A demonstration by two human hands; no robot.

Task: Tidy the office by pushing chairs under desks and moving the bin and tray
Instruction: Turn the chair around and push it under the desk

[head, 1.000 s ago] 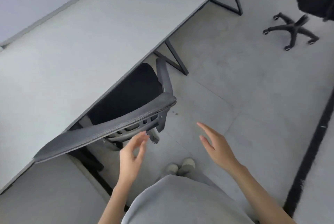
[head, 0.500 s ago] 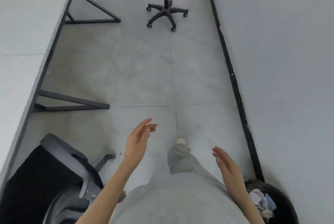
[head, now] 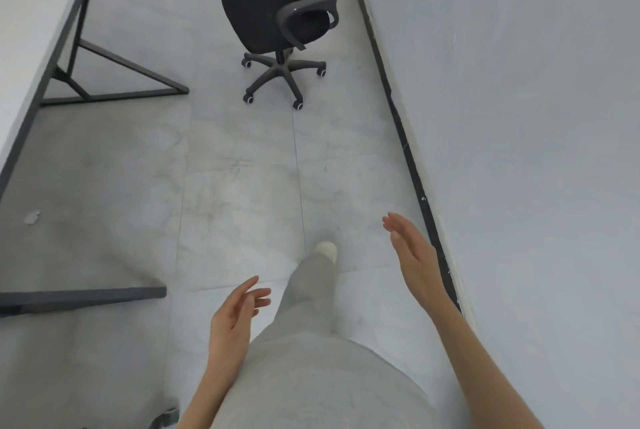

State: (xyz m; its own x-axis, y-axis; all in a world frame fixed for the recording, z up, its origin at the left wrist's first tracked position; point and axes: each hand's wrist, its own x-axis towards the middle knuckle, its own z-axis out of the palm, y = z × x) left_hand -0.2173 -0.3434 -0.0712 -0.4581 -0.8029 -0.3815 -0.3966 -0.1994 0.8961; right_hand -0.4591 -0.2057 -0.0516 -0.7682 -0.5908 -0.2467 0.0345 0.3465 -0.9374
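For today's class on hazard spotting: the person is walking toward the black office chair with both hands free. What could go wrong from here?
1. The office chair stands on castors close to the wall; a push at the wrong angle might roll it into the wall rather than toward the desk.
2. The desk's floor bar juts into the path, so castors or a foot could catch on it.
3. A paper scrap on the floor may be missed.

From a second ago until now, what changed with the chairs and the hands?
The left hand let go of the first chair's back, left tucked under the desk and now out of view. The person turned and walked along the floor toward the other chair, now much nearer; the bin seen in between has dropped from view. Both hands, right hand too, stayed open and empty.
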